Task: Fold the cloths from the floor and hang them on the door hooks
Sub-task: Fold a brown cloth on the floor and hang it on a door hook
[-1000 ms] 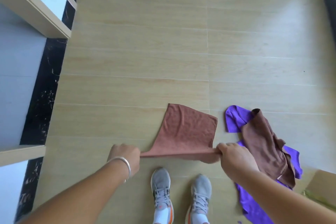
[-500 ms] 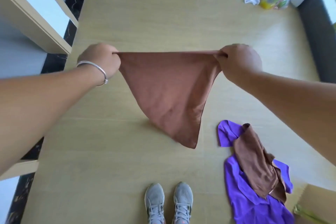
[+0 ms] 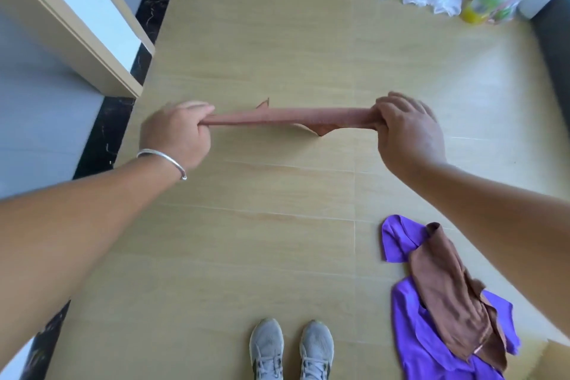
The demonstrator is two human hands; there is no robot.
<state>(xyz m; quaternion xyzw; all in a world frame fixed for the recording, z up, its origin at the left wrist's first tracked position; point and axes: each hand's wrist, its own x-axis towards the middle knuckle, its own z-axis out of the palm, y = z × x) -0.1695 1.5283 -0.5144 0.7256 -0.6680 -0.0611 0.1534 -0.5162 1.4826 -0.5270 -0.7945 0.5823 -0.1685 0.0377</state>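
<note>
Folding step: left hand [image 3: 175, 136] and right hand [image 3: 407, 129] fingers pinch rust cloth [image 3: 290, 116] ends, taut above shoes [image 3: 291, 348]. Next likely: join ends.

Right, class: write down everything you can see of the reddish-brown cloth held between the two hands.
The reddish-brown cloth looks like soft, matte fabric. It is pulled into a narrow level band above the floor. The left hand grips one end and the right hand the other. A small corner pokes up near the left end, and another hangs below the middle.
</note>
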